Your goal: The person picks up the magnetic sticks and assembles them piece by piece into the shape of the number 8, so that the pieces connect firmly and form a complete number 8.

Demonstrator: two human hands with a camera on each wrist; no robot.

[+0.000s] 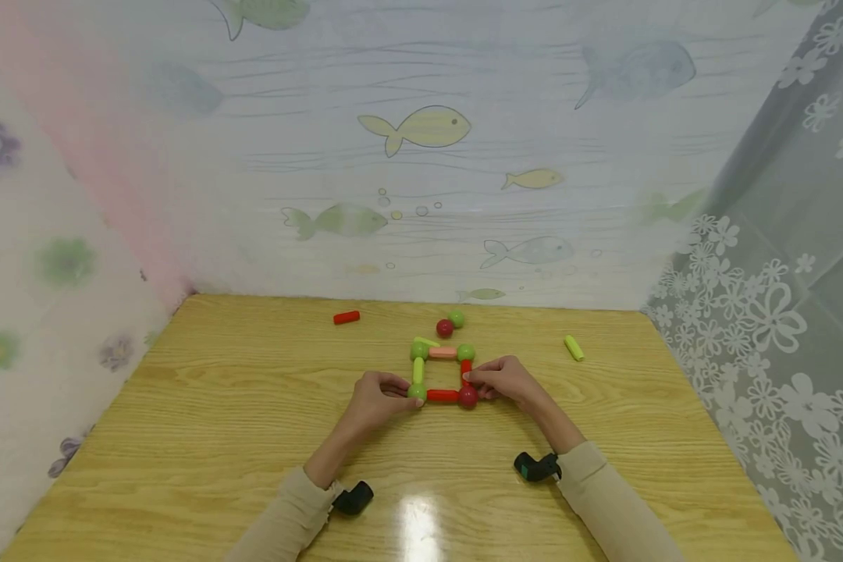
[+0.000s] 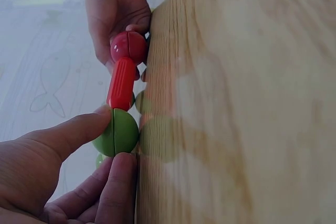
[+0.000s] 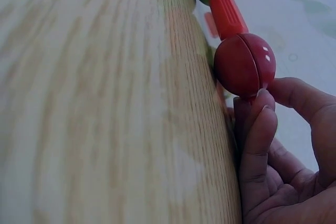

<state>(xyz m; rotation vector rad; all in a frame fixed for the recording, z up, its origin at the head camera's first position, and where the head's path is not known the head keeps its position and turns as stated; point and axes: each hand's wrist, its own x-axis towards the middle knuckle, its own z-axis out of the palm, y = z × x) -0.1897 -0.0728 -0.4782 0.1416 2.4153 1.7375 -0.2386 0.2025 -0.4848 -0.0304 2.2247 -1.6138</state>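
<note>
On the table, toy rods and balls form a square. My left hand pinches the green ball at its near left corner between thumb and fingers. At the near right corner is a dark red ball, joined to that green ball by a red rod. My right hand grips the right-side red rod just beside the dark red ball; its fingers partly hide the rod. A yellow-green rod makes the left side, a salmon rod the far side, between two green balls.
Behind the far left corner lies another yellow-green rod. Farther back are a loose dark red ball and a green ball. A red rod lies back left, a yellow-green rod at right. Patterned curtains border the wooden table.
</note>
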